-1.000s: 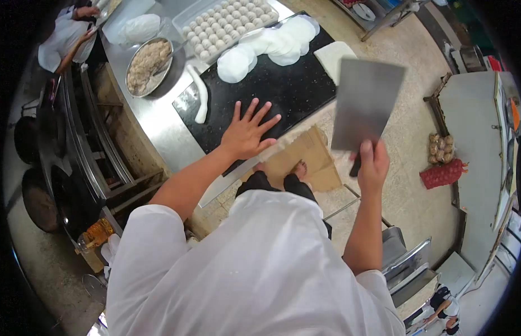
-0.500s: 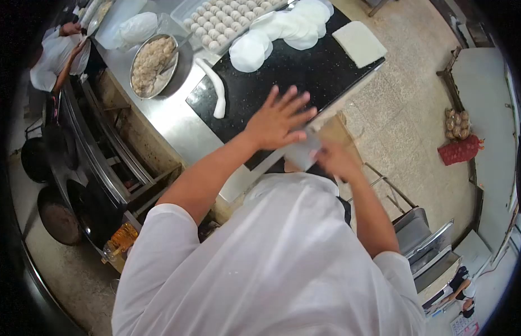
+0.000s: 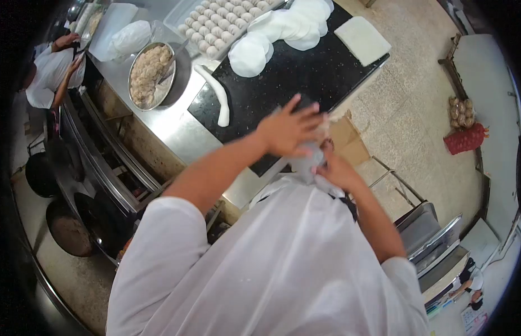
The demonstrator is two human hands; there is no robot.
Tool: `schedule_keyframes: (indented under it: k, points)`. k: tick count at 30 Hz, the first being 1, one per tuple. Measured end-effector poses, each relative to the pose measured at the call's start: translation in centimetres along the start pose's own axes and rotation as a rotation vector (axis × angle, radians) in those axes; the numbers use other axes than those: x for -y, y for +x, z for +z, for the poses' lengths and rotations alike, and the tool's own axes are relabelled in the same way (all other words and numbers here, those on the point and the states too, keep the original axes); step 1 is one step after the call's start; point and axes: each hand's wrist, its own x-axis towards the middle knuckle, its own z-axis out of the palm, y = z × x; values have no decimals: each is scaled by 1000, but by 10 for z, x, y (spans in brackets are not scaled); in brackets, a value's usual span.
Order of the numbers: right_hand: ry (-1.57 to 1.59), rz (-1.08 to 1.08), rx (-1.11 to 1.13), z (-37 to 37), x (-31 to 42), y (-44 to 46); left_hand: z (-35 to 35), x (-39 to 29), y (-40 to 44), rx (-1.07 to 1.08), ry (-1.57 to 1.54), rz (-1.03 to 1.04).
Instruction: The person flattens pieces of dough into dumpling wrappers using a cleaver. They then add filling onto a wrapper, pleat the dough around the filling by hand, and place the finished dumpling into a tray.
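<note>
Pale flooring [image 3: 409,112] is being shown in the head view around a steel worktop [image 3: 173,120], by which a speckled black board [image 3: 288,78] is being supported. Over the board's near edge, the left hand [image 3: 291,133] is being held with its fingers spread wide, slightly blurred; whether the board is being touched cannot be told. Just beside it, to the right, a cleaver [image 3: 308,162] is being gripped by the right hand [image 3: 340,172]; the blade is being shown as a pale blur close in front of the white shirt [image 3: 271,263], and the handle is being hidden by the fingers.

On the board's left part, a curved dough strip [image 3: 218,92] is being supported, its far end reaching onto the steel. Along the far side, thin white rounds [image 3: 248,55] are being seen overlapping, and at the right end a square white slab [image 3: 363,41] is being carried. Behind the rounds, rows of pale balls [image 3: 221,25] are being held in a clear tray [image 3: 173,22]. To the left, a pinkish filling [image 3: 147,71] is being contained by a metal bowl [image 3: 162,94], near a plastic bag [image 3: 131,38]. Farther left, another person [image 3: 50,78] is being seen.
</note>
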Motion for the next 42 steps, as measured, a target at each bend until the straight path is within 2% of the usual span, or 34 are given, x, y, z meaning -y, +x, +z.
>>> schedule_keyframes:
  k: [1,2,4,5,6,7,11,12,14,15,16,17,18,20,21,24,28,30,31,33,34,36,39,42]
  points:
    - [-32,-138,-114,23,-11,-11,8,-13,-7,-22,-68,43]
    - [-29,-129,-114,23,-10,-4,14,-14,-6,-46,-135,96]
    - [-199,-157,-484,32,-1,0,3,3,9,-11,-71,67]
    - [166,194,-86,3,13,8,-3,7,10,32,1,38]
    - [74,186,-66,-10,16,18,-6,15,15,44,-12,55]
    - [-34,155,-61,-24,18,34,-13,34,23,-24,23,13]
    - [18,218,-23,-58,43,63,-27,78,41,-157,102,-26]
    - [12,219,-12,-46,39,52,-21,69,36,-159,94,-37]
    - [7,49,-77,-5,19,25,-8,37,15,-51,1,-25]
    - [8,49,-63,18,8,8,-7,12,2,17,16,-15]
    - [-78,-10,-201,39,-6,-8,4,0,0,-44,-68,57]
    - [-167,-68,-350,45,-15,-7,4,-2,10,-17,-73,53]
    - [-167,-57,-348,36,-17,2,3,-5,17,13,-92,49]
    - [6,140,-268,4,1,8,-10,13,35,-11,28,8]
    - [19,283,-50,-34,25,20,-24,22,40,2,84,-26]
    - [-101,165,-73,-70,37,51,-24,62,50,-149,99,-77]
    - [39,84,-153,-31,13,47,-20,52,40,-135,70,-68]
    - [-89,-140,-209,11,-17,15,-8,11,19,-87,33,-90]
    - [-88,-140,-203,16,-18,5,-4,-7,17,-63,5,-45]
    - [87,-7,-351,23,-20,-8,-6,-11,33,-64,11,18]
    - [95,13,-343,10,-13,-5,-10,-7,39,-55,-9,24]
    - [-38,248,-37,-48,11,14,-18,16,57,-98,85,-41]
    - [-90,148,-73,-86,24,47,-25,59,67,-178,108,-99]
    - [-23,165,-10,-94,52,43,-28,64,58,-193,139,-150]
